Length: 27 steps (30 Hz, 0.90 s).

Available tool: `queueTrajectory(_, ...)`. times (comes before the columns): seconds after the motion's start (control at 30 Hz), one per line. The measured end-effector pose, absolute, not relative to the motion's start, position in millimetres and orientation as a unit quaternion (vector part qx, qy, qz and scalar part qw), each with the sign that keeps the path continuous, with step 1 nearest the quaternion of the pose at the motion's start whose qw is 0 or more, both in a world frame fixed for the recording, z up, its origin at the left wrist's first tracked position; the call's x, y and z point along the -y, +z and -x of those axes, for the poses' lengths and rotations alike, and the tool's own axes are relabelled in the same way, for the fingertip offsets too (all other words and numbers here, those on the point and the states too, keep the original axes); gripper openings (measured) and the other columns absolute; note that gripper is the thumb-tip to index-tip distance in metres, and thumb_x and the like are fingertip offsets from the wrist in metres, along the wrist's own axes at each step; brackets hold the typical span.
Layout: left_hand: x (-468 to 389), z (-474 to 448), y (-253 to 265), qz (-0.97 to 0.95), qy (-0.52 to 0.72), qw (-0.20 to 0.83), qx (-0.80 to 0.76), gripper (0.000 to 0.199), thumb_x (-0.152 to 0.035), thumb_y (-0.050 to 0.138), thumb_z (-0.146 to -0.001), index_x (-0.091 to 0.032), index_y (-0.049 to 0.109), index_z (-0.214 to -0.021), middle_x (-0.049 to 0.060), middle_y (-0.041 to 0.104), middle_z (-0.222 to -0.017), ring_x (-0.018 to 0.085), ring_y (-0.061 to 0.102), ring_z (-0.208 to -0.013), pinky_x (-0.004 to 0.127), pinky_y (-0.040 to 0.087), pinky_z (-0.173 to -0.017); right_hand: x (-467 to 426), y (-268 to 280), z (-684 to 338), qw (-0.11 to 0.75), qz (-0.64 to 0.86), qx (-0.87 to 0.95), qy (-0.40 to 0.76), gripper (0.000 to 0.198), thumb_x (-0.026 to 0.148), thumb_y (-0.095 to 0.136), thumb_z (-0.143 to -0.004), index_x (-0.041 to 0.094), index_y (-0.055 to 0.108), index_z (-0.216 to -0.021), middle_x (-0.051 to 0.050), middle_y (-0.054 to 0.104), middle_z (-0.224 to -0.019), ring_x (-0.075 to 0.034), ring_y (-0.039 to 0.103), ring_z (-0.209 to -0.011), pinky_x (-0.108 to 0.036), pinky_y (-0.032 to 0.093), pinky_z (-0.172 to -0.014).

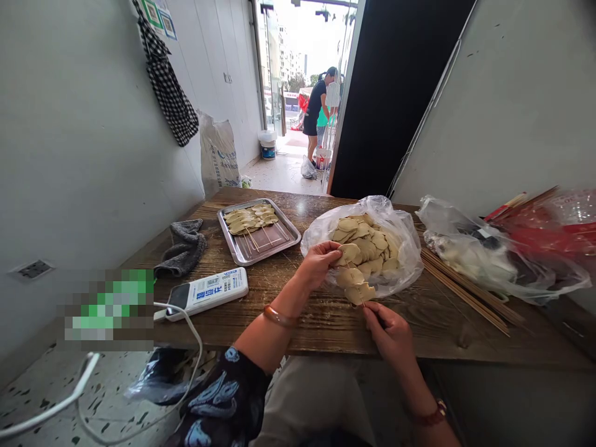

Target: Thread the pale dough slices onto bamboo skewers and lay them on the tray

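My left hand [321, 266] pinches a thin round pale-yellow slice [349, 254] by its edge, at the upper end of a skewer. More slices [356, 285] of the same kind are threaded below it. The fingers of my right hand [390, 333] are closed on the lower end of the skewer [364, 303]. Just behind both hands, a clear plastic bag [406, 231] lies open with a heap of loose slices [365, 239] in it. Farther left, a metal tray [238, 253] bears several filled skewers [249, 218] laid side by side.
Bare bamboo skewers [465, 292] lie right of the bag, beside crumpled plastic bags [503, 254]. A grey cloth [181, 248] and a white power bank [209, 292] with a cable [198, 335] lie at the left. Beyond the wooden table [298, 316], a person [317, 105] bends in the doorway.
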<state>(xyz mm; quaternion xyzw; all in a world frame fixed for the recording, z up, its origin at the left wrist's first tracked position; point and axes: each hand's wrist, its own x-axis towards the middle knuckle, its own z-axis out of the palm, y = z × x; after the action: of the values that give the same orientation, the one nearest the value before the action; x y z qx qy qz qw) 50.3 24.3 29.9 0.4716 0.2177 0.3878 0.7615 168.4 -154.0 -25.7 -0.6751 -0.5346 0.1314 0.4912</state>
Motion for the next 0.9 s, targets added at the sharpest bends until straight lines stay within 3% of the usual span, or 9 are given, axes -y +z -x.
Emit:
queueTrajectory(0.13, -23.2, -52.3, 30.9, -0.509, 0.412, 0.717, -0.237, 0.031, -0.032, 0.079, -0.058, -0.011, 0.066, -0.077, -0.003, 0.053, -0.057, 0.005, 0.038, -0.050, 0.021, 0.025, -0.050, 152.9, -25.4, -168.3, 0.492, 0.677, 0.531, 0.133, 0.033, 0.041, 0.051, -0.089, 0.016, 0.073, -0.091, -0.003, 0.065, -0.065, -0.019, 0.062, -0.065, -0.027, 0.049, -0.064)
queueTrajectory(0.3, -25.1, -55.2, 28.4, -0.534, 0.430, 0.684, -0.251, 0.030, -0.032, 0.076, -0.061, -0.011, 0.065, -0.079, -0.002, 0.054, -0.059, 0.006, 0.040, -0.052, 0.021, 0.026, -0.050, 153.3, -25.7, -168.0, 0.493, 0.679, 0.528, 0.134, 0.033, 0.041, 0.051, -0.090, 0.017, 0.073, -0.092, -0.004, 0.070, -0.074, -0.019, 0.063, -0.069, -0.026, 0.048, -0.066)
queueTrajectory(0.9, -29.7, -57.7, 22.4, -0.568, 0.450, 0.636, -0.264, 0.026, -0.030, 0.075, -0.061, -0.014, 0.058, -0.073, -0.004, 0.052, -0.058, 0.006, 0.042, -0.052, 0.019, 0.030, -0.050, 153.7, -22.7, -168.6, 0.490, 0.680, 0.524, 0.151, 0.036, 0.044, 0.049, -0.090, 0.016, 0.073, -0.092, -0.001, 0.061, -0.061, -0.014, 0.056, -0.055, -0.023, 0.041, -0.051)
